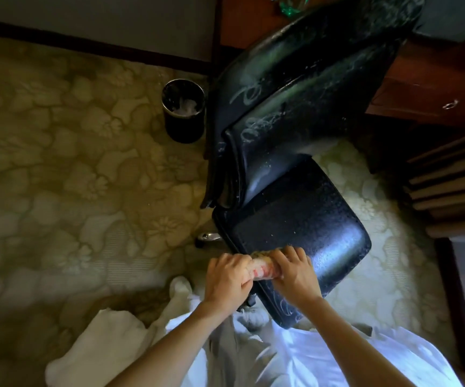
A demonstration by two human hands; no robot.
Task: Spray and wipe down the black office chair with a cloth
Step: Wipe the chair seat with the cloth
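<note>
A: Two hands, what are they doing?

B: The left hand (229,277) and right hand (292,272) clamp a rolled cloth (262,268) between them, at the chair (295,163) seat's near edge.

A: Risks?

B: Foam streaks lie beyond the hands on the backrest. Rolled tight, the cloth may smear rather than lift; the chair could roll off.

Dim, right-lit, edges warped
</note>
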